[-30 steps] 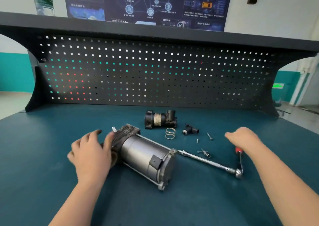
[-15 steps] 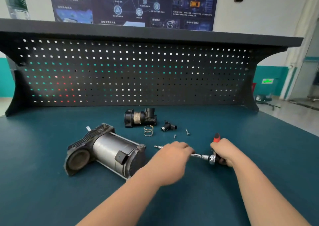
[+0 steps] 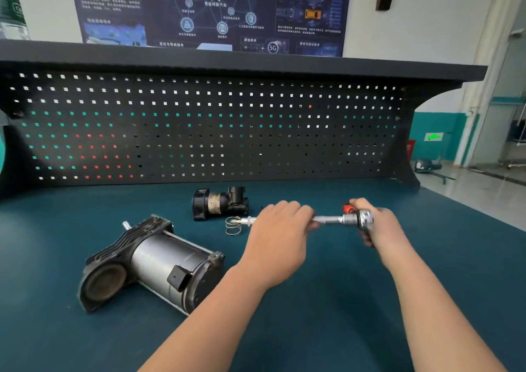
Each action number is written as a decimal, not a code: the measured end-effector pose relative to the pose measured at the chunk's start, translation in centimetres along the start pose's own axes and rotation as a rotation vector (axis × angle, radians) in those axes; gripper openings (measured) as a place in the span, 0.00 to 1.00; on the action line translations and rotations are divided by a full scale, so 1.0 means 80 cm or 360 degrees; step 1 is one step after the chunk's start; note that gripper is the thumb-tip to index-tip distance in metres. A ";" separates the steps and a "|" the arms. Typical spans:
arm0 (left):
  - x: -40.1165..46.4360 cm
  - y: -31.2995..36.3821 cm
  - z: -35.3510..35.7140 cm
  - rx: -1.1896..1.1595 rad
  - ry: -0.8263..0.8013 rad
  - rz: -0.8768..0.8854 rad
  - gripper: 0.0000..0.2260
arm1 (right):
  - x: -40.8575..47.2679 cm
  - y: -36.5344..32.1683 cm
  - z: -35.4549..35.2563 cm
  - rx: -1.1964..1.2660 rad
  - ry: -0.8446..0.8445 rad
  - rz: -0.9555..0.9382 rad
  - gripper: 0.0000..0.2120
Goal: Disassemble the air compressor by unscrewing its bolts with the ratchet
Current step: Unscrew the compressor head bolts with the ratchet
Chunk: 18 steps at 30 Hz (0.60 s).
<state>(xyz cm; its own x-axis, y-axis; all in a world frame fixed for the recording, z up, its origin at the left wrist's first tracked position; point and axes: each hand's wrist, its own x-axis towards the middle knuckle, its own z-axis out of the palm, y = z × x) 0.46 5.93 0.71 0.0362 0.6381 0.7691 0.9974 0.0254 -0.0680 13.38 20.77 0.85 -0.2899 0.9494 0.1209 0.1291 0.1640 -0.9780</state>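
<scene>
Above the bench, both hands (left (image 3: 280, 238), right (image 3: 378, 226)) grip the ratchet (image 3: 330, 219), fingers curled round it.

A dark teal desk (image 3: 370, 314) carries the work. A black pegboard (image 3: 199, 130) rises at its back under a shelf (image 3: 256, 61). A dark poster (image 3: 210, 10) hangs on the wall; a water bottle (image 3: 11, 10) stands at the shelf's left end.

Workshop: pegboard-backed workbench (image 3: 313, 300), technical wall poster (image 3: 210, 10).
</scene>
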 end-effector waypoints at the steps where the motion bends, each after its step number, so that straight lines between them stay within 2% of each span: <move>1: 0.002 -0.001 -0.008 -0.0049 0.0114 -0.0074 0.13 | -0.003 -0.006 0.001 -0.0204 0.0143 -0.0188 0.14; 3: 0.006 -0.008 -0.024 -0.0124 0.0252 -0.0223 0.12 | -0.016 -0.014 0.007 -0.0324 0.0259 -0.0505 0.14; 5: 0.013 -0.018 -0.035 -0.0195 0.0286 -0.0323 0.11 | -0.031 -0.023 0.016 -0.0025 -0.0047 -0.0638 0.17; 6: 0.015 -0.022 -0.038 -0.0222 0.0270 -0.0334 0.10 | -0.038 -0.028 0.021 0.0289 -0.0306 -0.0597 0.19; 8: 0.017 -0.026 -0.041 -0.0230 0.0218 -0.0282 0.10 | -0.052 -0.038 0.024 0.0878 -0.0843 -0.0295 0.23; 10: 0.016 -0.028 -0.039 -0.0207 0.0173 -0.0230 0.10 | -0.058 -0.043 0.021 0.1038 -0.1187 -0.0056 0.27; 12: 0.015 -0.030 -0.034 -0.0189 0.0146 -0.0247 0.09 | -0.057 -0.043 0.017 0.1060 -0.1326 0.0070 0.27; 15: 0.013 -0.033 -0.025 -0.0178 0.0098 -0.0356 0.08 | -0.056 -0.042 0.017 0.1135 -0.1332 0.0163 0.23; 18: 0.011 -0.036 -0.019 -0.0192 0.0031 -0.0438 0.08 | -0.056 -0.040 0.018 0.1309 -0.1458 0.0318 0.19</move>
<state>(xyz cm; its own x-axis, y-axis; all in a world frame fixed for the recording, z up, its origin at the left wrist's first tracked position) -2.26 5.25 2.56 -0.2367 0.6050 0.7602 0.9701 0.1034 0.2198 12.86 15.60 3.21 -0.9300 0.3481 0.1182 -0.2884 -0.4914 -0.8218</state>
